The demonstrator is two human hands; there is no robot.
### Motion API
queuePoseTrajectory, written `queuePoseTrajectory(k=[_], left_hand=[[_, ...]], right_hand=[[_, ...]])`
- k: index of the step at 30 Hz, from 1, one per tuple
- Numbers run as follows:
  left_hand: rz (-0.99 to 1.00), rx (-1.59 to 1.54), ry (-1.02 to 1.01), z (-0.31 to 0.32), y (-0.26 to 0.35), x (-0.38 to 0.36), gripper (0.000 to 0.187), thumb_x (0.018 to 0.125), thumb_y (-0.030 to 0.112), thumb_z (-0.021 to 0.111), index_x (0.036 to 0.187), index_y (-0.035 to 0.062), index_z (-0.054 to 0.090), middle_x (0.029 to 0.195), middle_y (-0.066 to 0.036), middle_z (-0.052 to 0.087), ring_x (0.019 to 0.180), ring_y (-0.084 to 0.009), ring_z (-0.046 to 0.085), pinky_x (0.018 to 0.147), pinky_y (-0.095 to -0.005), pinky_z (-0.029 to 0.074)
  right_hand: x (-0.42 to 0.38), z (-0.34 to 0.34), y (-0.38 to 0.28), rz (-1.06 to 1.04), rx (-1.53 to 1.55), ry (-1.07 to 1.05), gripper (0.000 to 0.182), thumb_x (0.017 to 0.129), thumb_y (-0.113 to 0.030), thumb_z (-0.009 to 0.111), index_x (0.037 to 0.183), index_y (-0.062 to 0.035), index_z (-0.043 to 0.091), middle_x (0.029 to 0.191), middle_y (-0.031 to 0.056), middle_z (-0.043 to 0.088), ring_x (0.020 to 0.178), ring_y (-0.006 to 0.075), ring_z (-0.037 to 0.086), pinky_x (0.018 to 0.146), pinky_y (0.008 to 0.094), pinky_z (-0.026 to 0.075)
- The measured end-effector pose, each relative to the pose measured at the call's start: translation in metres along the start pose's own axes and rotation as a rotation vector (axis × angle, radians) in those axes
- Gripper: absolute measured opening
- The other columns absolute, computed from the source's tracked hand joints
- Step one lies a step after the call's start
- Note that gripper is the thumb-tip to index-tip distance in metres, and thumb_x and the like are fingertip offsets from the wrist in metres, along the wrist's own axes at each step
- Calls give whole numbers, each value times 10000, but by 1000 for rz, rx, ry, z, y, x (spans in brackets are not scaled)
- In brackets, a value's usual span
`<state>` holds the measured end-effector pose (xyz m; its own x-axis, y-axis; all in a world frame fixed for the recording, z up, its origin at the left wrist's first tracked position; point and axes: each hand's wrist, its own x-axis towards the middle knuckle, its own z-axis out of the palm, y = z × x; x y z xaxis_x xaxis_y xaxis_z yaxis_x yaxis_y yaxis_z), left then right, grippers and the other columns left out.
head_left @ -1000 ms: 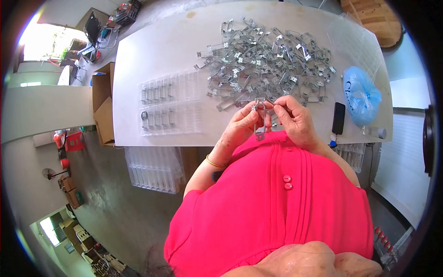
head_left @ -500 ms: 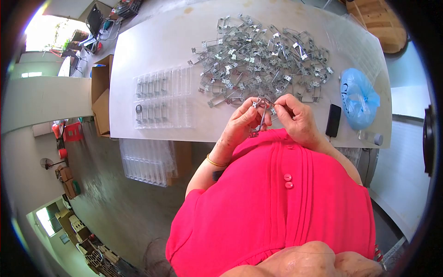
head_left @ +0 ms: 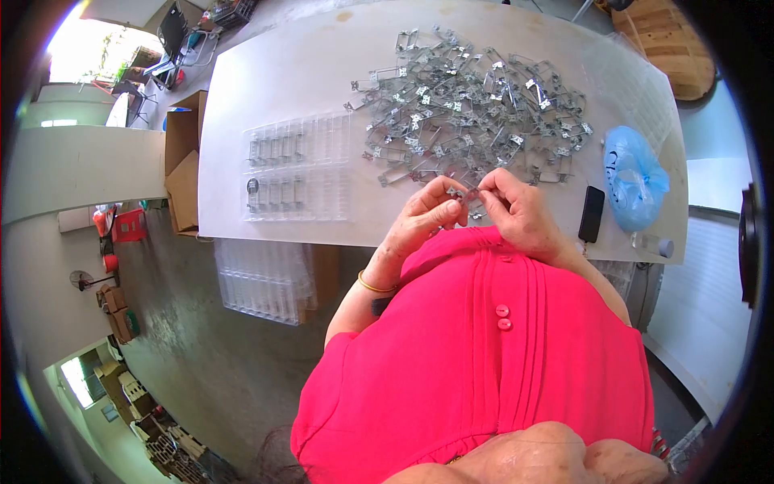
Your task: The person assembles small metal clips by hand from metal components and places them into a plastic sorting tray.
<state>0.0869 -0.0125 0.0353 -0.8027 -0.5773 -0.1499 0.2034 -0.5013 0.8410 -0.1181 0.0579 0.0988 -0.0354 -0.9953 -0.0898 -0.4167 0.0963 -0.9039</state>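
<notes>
A small metal bracket (head_left: 458, 193) is held between both hands, just above the table's near edge. My left hand (head_left: 430, 211) is closed on its left end, thumb against the fingers. The fingertips of my right hand (head_left: 516, 211) pinch at its right end. Much of the bracket is hidden by the fingers. Beyond the hands lies a wide heap of similar metal brackets (head_left: 476, 105), made of bent wire and small plates. To the left, a clear plastic tray (head_left: 326, 194) has several brackets (head_left: 274, 194) standing in rows in its left-hand compartments.
A black phone (head_left: 592, 214), a knotted blue plastic bag (head_left: 633, 181) and a clear bottle (head_left: 651, 244) are on the right of the white table (head_left: 222, 105). More clear trays (head_left: 262, 282) are stacked below the near edge. A cardboard box (head_left: 184, 177) stands beyond the left edge.
The bracket has turned between the fingers; its long part, which hung down before, is now mostly out of sight. Both hands stay close together. The view has shifted slightly.
</notes>
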Motion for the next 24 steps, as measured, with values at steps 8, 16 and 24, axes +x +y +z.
queuePoseTrajectory(k=[8,16,24], left_hand=[[-74,84,-16,-20,33,-20,325,980,287,650,1191,51,575,942,0,627,833,-63,541,725,-221,426],[-181,324,-65,-54,56,-32,325,956,277,691,1128,21,591,956,-30,646,862,-78,569,760,-262,471],[-196,974,-237,-64,66,5,290,910,173,730,1121,1,628,804,-7,616,697,-52,519,612,-250,443]], right_hand=[[19,34,0,310,493,-215,207,1036,-117,500,1234,-58,485,803,44,634,696,95,610,646,250,516],[44,54,-4,458,739,-379,225,1041,-214,475,1137,-18,530,917,118,698,778,182,709,659,304,583],[43,62,19,204,260,-142,156,992,-191,573,972,-38,595,772,20,648,667,94,592,611,270,479]])
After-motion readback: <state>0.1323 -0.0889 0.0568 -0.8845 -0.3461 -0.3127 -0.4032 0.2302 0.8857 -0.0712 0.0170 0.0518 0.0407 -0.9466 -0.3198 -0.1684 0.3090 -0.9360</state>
